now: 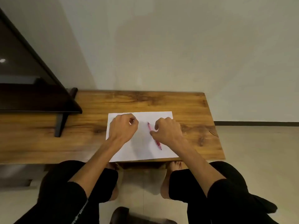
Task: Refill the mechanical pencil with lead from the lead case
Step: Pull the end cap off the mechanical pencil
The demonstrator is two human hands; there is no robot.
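Note:
A pink mechanical pencil (157, 143) lies slanted on a white sheet of paper (142, 147) on the wooden table (194, 110). My right hand (169, 130) is over its upper half. The thumb tip presses against the barrel and the fingers curl over it. My left hand (123, 127) rests on the paper's left part with its fingers curled into a loose fist. A small dark item, probably the lead case (132, 121), shows between its thumb and forefinger and is mostly hidden. The two hands are about a hand's width apart.
A dark monitor (24, 75) on a black stand (60, 125) takes up the table's left side. A wall stands right behind the table. The table's right edge (216, 126) drops to a tiled floor. My knees and bare feet are below the front edge.

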